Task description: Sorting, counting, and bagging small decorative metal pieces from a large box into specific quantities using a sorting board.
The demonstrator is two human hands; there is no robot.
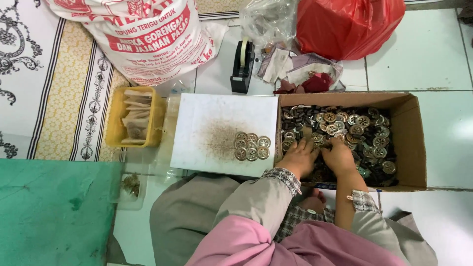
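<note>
Both hands, left hand [297, 158] and right hand [339, 156], rest side by side with fingers curled down into the round metal buttons [354, 130] heaped in the cardboard box [413, 143], right of a white board [212, 118] bearing a small button cluster [252, 146]; whether either grips anything I cannot tell.
</note>
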